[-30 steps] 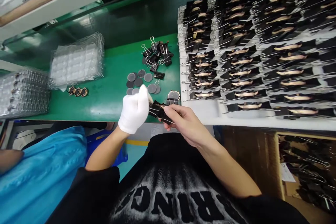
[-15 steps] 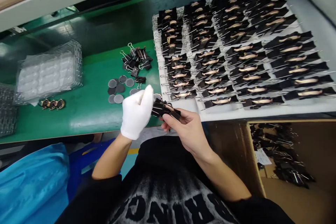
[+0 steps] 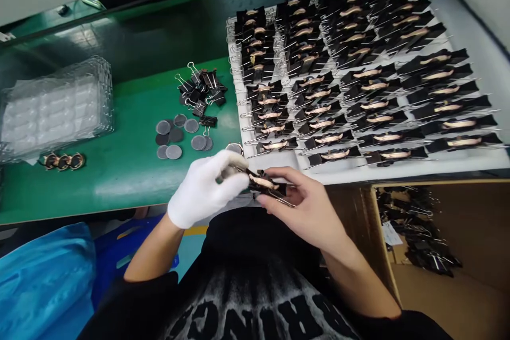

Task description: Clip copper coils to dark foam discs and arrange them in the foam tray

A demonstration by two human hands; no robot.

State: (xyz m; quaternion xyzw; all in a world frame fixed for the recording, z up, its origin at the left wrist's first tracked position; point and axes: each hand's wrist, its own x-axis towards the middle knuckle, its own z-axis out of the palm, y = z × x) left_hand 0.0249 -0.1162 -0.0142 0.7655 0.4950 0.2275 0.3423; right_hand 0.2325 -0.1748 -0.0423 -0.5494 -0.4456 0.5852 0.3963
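Note:
My left hand (image 3: 205,188), in a white glove, has its fingers closed round the left end of a rose-gold watch case clamped with black binder clips (image 3: 263,181). Bare-skinned, my right hand (image 3: 308,204) grips the other end between thumb and fingers. The clamped watch case is held level, edge up, just off the front edge of the green bench. One round watch part (image 3: 234,147) lies behind my gloved fingers, partly hidden. A pile of loose black binder clips (image 3: 204,87) and several grey discs (image 3: 174,134) lie farther back to the left.
On the right, a white foam tray (image 3: 290,158) holds rows of clipped watch cases (image 3: 337,155). Stacked clear plastic trays (image 3: 56,109) and a few rose-gold watch cases (image 3: 64,161) are at the left. A cardboard box (image 3: 446,297) with more binder clips stands below at right.
Both hands have moved down slightly with the clipped watch case. My gloved hand has shifted from a raised fist to wrapping the left end, and the case now shows its rose-gold side.

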